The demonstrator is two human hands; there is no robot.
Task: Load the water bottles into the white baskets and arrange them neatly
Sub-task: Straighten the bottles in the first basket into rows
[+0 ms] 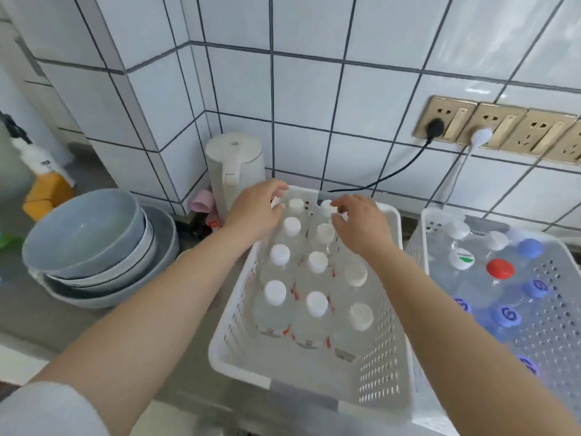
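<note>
White plastic basket [234, 350] at the middle of the worktop holds upright water bottles [309, 280] in rows. Both hands reach to its far end: the left hand [256, 212] curls over a cap by the far-left corner, and the right hand [361, 221] pinches the cap [327, 207] of the rearmost middle-row bottle. A second basket [437, 215], just right, carries bottles with blue, red and white caps.

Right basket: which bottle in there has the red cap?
The red-capped bottle stands in the middle of the right basket. Its cap is the only red one; those around it are blue, white, or white with green.
</note>
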